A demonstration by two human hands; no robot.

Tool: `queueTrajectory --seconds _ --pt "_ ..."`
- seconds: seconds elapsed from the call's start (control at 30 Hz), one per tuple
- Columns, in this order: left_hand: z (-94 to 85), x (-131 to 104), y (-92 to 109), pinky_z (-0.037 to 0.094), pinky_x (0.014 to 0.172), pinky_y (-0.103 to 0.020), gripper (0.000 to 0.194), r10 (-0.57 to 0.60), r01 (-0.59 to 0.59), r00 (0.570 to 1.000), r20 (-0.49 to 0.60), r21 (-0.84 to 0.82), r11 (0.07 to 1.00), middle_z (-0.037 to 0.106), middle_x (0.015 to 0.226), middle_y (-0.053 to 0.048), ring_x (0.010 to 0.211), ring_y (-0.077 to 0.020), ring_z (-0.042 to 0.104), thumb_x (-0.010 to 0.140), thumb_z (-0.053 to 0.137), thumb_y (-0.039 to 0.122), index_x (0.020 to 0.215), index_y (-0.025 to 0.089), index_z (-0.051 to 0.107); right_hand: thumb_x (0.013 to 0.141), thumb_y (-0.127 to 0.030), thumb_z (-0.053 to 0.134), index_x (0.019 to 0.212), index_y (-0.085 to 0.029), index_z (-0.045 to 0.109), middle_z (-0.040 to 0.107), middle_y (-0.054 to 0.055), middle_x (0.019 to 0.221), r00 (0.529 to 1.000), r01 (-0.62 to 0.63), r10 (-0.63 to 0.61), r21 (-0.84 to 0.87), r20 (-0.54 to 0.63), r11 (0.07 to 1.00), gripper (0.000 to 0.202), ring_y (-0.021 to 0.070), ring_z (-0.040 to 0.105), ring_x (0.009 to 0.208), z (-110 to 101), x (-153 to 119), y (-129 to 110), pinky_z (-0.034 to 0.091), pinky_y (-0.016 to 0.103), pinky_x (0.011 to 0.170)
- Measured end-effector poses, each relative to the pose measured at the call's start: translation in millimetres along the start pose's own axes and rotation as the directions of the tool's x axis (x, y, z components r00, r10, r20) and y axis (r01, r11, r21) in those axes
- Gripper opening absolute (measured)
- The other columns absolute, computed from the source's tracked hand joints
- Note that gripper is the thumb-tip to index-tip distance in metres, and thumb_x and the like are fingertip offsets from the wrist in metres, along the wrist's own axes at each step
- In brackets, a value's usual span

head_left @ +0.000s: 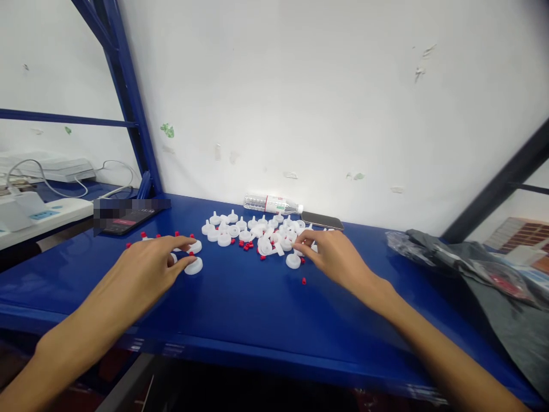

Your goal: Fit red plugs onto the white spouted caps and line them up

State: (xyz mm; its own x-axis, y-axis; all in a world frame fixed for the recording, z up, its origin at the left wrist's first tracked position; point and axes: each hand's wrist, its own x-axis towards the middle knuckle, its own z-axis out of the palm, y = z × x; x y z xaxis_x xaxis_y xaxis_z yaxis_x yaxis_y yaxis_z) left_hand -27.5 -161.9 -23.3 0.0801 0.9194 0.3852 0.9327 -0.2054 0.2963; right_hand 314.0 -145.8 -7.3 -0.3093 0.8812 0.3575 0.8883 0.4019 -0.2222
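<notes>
My left hand point(148, 263) is at the left of the blue table, thumb and forefinger apart, with nothing visible between them. Its fingertips are beside a white nozzle cap point(194, 267) with a small red tip; another red-tipped white cap point(195, 247) stands just behind. On the right, the thumb and forefinger of my right hand point(326, 252) are pinched together at the top of a white nozzle cap point(293, 262). A pile of white nozzle caps point(257, 229) lies between the hands, with small red tips point(246, 246) scattered in front. One red tip point(304, 281) lies nearer me.
Behind the pile lie a clear water bottle point(272, 203) and a phone point(322, 221). A dark tablet-like device point(128, 220) and a white power strip point(55, 213) are at left. Grey plastic bags point(463, 257) cover the right side. A blue frame post point(132, 97) rises at left.
</notes>
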Motion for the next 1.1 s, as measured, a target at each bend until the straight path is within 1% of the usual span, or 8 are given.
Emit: queueTrajectory --seconds 0.2,0.3,0.43,0.53,0.67,0.77,0.87,1.1 --pt "9.7 -18 31 0.046 0.065 -0.032 0.031 0.208 -0.215 0.965 -0.162 -0.030 0.976 0.075 0.101 -0.005 0.062 -0.0182 0.062 0.097 0.052 0.045 0.108 0.026 0.075 0.094 -0.034 0.065 0.086 -0.023 0.077 0.077 0.002 0.077 0.998 -0.036 0.035 0.021 0.048 0.999 0.018 0.0197 0.067 0.065 -1 -2 0 0.039 0.030 0.057" --pt "20.2 -25 55 0.049 0.066 -0.029 0.029 0.282 -0.305 0.949 -0.139 -0.198 0.931 0.071 0.089 -0.001 0.059 -0.0149 0.059 0.099 0.054 0.042 0.112 0.025 0.073 0.094 -0.030 0.067 0.086 -0.023 0.077 0.077 0.001 0.080 0.999 0.020 -0.023 0.139 0.027 0.990 0.015 0.0170 0.065 0.064 0 -5 -6 0.042 0.030 0.060" --pt "40.6 -30 75 0.053 0.067 -0.029 0.052 0.300 -0.288 0.954 -0.027 -0.378 0.880 0.070 0.097 0.000 0.064 -0.0144 0.061 0.093 0.065 0.046 0.141 0.027 0.057 0.094 -0.039 0.069 0.087 -0.024 0.078 0.075 -0.002 0.077 0.991 0.115 -0.134 0.440 0.011 0.890 0.018 0.0123 0.060 0.060 -3 -13 -29 0.044 0.026 0.060" --pt "52.4 -30 76 0.053 0.066 -0.028 0.041 0.336 -0.288 0.941 0.039 -0.431 0.855 0.071 0.094 0.001 0.067 -0.0147 0.063 0.092 0.067 0.041 0.131 0.029 0.065 0.095 -0.044 0.067 0.094 -0.025 0.078 0.074 -0.002 0.077 0.980 0.124 -0.188 0.544 0.064 0.830 0.021 0.0119 0.060 0.059 -2 -17 -39 0.046 0.024 0.060" --pt "56.9 -28 70 0.053 0.069 -0.031 0.033 0.264 -0.238 0.964 0.032 -0.339 0.910 0.071 0.094 -0.002 0.080 -0.0200 0.066 0.093 0.064 0.037 0.124 0.028 0.070 0.099 -0.044 0.061 0.118 -0.026 0.073 0.078 0.001 0.093 0.986 0.117 -0.154 0.378 0.069 0.918 0.029 0.0154 0.067 0.069 4 -11 -21 0.050 0.029 0.070" --pt "57.9 -27 66 0.053 0.071 -0.033 0.035 0.246 -0.224 0.968 0.046 -0.278 0.934 0.069 0.111 -0.007 0.087 -0.0222 0.066 0.095 0.058 0.037 0.126 0.023 0.069 0.097 -0.040 0.065 0.110 -0.025 0.076 0.077 0.004 0.102 0.992 0.095 -0.108 0.196 0.057 0.976 0.023 0.0182 0.069 0.077 14 -4 3 0.048 0.032 0.073" --pt "59.7 -27 66 0.052 0.071 -0.033 0.039 0.258 -0.229 0.963 0.079 -0.265 0.937 0.065 0.118 -0.008 0.082 -0.0192 0.064 0.096 0.053 0.033 0.130 0.020 0.066 0.095 -0.033 0.068 0.099 -0.023 0.077 0.076 0.004 0.096 0.985 0.104 -0.129 0.203 0.113 0.974 0.014 0.0176 0.067 0.078 27 -1 15 0.047 0.030 0.072" --pt "56.7 -27 68 0.048 0.068 -0.031 0.043 0.244 -0.207 0.965 0.092 -0.301 0.931 0.065 0.088 -0.001 0.072 -0.0176 0.060 0.095 0.057 0.034 0.136 0.025 0.061 0.099 -0.030 0.063 0.095 -0.020 0.073 0.074 0.000 0.082 0.987 0.121 -0.155 0.409 0.051 0.905 0.015 0.0141 0.067 0.068 32 -5 2 0.047 0.027 0.070"
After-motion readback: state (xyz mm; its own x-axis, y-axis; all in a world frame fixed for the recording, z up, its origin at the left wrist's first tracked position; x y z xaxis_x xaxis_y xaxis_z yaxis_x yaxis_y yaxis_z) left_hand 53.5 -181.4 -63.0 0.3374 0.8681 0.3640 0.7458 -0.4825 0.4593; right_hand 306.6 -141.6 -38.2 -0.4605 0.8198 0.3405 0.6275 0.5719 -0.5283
